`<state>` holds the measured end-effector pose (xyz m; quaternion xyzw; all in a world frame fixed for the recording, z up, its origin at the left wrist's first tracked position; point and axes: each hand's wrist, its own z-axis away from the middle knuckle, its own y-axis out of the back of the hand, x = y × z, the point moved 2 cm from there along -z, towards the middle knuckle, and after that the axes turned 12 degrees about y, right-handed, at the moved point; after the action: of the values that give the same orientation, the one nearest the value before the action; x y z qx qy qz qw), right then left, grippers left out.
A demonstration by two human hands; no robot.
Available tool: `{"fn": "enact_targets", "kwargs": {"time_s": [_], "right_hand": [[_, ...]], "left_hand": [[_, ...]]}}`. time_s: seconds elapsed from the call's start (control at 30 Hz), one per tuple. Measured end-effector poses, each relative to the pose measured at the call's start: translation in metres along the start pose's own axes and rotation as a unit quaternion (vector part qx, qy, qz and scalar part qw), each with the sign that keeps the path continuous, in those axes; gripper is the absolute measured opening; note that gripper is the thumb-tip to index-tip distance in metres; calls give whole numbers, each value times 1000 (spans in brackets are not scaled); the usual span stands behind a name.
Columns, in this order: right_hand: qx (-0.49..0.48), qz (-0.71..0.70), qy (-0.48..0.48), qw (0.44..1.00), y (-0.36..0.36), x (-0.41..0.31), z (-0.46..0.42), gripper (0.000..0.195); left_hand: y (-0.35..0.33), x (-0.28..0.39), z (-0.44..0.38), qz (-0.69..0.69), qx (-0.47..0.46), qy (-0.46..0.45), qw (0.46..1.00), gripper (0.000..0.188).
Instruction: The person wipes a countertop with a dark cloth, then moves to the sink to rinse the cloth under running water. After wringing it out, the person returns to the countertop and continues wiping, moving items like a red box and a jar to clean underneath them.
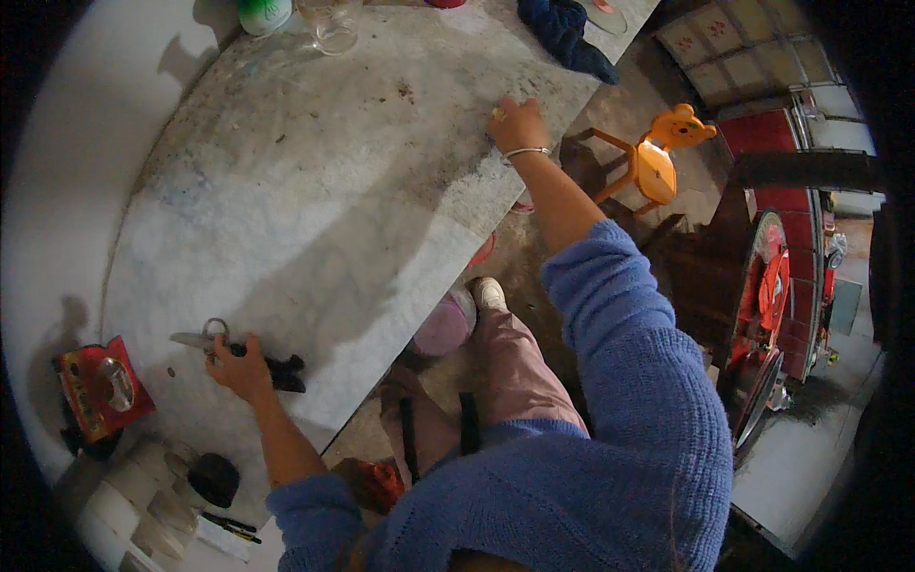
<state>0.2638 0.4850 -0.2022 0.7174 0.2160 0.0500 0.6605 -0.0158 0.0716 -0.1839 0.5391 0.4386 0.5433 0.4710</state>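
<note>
My left hand (241,370) is low over the left part of the grey-white tabletop (343,193), thumb and a finger apart. At its fingertips is a metal tool that looks like scissors (189,339), with a blade pointing left and a looped handle. A black object (287,373) lies beside the hand on its right, partly covered by it. Whether the fingers grip either thing is unclear. My right hand (517,127), with a bracelet at the wrist, rests by the table's right edge. Its fingers curl downward, and whatever may be under them is hidden.
A red package (107,390) stands against the wall at left. Pens (230,527) and a black rounded object (213,480) are at lower left. A glass cup (334,32), a green-and-white container (264,14) and dark cloth (565,36) sit at the far end. An orange bear-shaped chair (656,168) stands right.
</note>
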Motion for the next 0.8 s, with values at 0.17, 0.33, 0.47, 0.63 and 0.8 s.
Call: {"fn": "enact_targets", "kwargs": {"time_s": [0.17, 0.33, 0.47, 0.63, 0.8], "right_hand": [[-23, -45, 7, 999, -2, -5, -8, 27], [78, -172, 121, 974, 8, -13, 5, 25], [7, -378, 163, 911, 14, -96, 84, 22], [-230, -615, 165, 736, -4, -203, 161, 41], [-148, -541, 208, 801, -5, -197, 104, 55]], "left_hand": [[-15, -82, -54, 66, 7, -54, 996, 46], [-11, -176, -81, -32, 22, 13, 999, 47], [-11, -168, -82, -190, 174, -5, 966, 47], [-24, -56, -87, 75, 189, -221, 954, 43], [-31, 52, -72, 25, 62, -185, 980, 42]]}}
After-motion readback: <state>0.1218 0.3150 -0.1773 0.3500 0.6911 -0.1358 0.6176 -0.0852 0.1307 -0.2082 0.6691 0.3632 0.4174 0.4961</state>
